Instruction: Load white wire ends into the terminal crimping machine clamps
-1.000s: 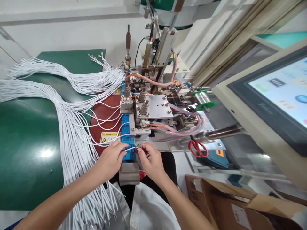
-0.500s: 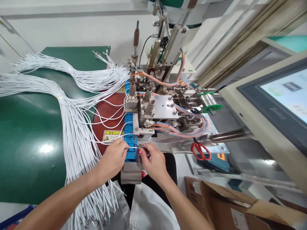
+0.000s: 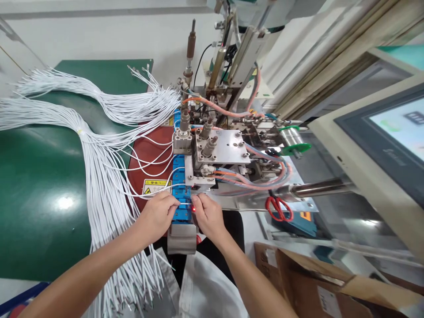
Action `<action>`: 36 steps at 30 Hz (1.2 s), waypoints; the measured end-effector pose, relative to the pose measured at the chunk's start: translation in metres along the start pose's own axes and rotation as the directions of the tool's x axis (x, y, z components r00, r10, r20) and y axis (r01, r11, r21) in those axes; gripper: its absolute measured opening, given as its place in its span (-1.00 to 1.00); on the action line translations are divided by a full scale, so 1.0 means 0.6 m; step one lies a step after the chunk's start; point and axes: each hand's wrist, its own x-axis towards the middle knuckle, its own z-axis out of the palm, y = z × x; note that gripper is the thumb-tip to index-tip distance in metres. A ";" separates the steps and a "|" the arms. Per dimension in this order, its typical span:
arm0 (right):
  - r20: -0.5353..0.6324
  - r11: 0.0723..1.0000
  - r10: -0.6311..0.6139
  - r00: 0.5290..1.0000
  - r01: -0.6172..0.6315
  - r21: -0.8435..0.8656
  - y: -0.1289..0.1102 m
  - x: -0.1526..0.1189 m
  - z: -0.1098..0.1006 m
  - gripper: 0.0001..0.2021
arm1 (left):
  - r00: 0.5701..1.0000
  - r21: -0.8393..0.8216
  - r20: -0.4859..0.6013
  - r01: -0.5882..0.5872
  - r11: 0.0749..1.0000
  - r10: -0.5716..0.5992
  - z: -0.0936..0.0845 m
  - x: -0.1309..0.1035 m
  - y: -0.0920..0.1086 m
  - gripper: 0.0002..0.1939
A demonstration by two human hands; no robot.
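Note:
My left hand (image 3: 160, 212) is closed in a pinch on a white cable (image 3: 184, 203), which lies across one of the blue clamp blocks (image 3: 179, 194) at the machine's edge. On the other side of that block, the closed fingers of my right hand (image 3: 209, 215) meet the cable's end; the fingertips hide the end itself. A small red light (image 3: 194, 209) glows just beneath those fingertips. Other white cables run from the big bundle (image 3: 96, 190) into blocks farther up the row.
The wire-processing machine (image 3: 225, 145) carries hoses and a spool of silvery wire (image 3: 293, 137). Red-handled scissors (image 3: 278, 209) hang at its right. A screen (image 3: 394, 132) juts in from the right, above a cardboard box (image 3: 298, 282). A green table (image 3: 39, 212) bears the bundles.
My right hand's fingers have drawn closer together and shifted slightly upward at the cable's end. My left hand keeps its pinch. The camera view has moved a little.

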 end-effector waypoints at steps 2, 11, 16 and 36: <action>-0.053 0.998 0.043 0.998 -0.040 0.057 0.000 0.000 0.013 -0.66 | 1.000 0.029 0.006 -0.007 1.000 0.007 0.002 -0.001 0.000 -0.82; -0.091 0.931 0.223 0.971 -0.185 0.314 -0.001 -0.010 0.037 -0.66 | 0.999 0.167 0.049 0.003 0.986 -0.012 0.005 -0.006 0.006 -0.80; -0.082 0.919 0.222 0.971 -0.181 0.350 0.000 -0.009 0.037 -0.66 | 0.998 0.222 0.064 0.000 0.975 -0.015 0.005 -0.008 0.010 -0.80; -0.027 0.923 0.164 0.986 -0.144 0.356 0.010 0.003 0.033 -0.65 | 0.991 0.302 0.119 -0.089 0.949 0.055 0.004 -0.012 0.007 -0.79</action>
